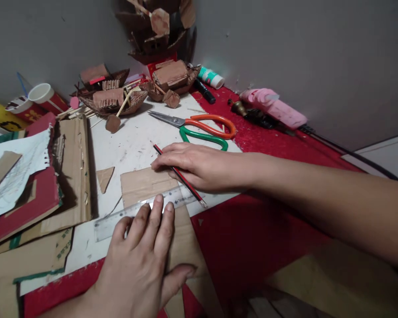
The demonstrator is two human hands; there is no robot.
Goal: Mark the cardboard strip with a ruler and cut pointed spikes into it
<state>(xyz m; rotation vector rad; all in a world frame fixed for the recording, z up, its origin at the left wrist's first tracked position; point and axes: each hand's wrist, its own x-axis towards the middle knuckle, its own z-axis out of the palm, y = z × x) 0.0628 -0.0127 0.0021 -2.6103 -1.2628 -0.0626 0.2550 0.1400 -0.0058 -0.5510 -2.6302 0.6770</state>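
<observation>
My left hand [142, 251] lies with fingers spread, its fingertips pressing on a clear plastic ruler [109, 226]. The ruler lies across a tan cardboard piece [141, 184], and more cardboard stretches below it, partly hidden by that hand. In my right hand [202, 167] a red-and-black pencil [189, 187] is held slantwise between the fingers, above the ruler's right part. Just beyond that hand rest scissors [182, 123] with one orange and one green handle. A small cardboard triangle [105, 179] sits left of the cardboard piece.
Stacked cardboard and paper [74, 176] fill the left side. Cardboard model boats [116, 99] stand at the back, near paper cups [44, 99]. A black marker [204, 91], a glue stick [211, 77] and a pink glue gun [273, 106] with a cable lie along the wall.
</observation>
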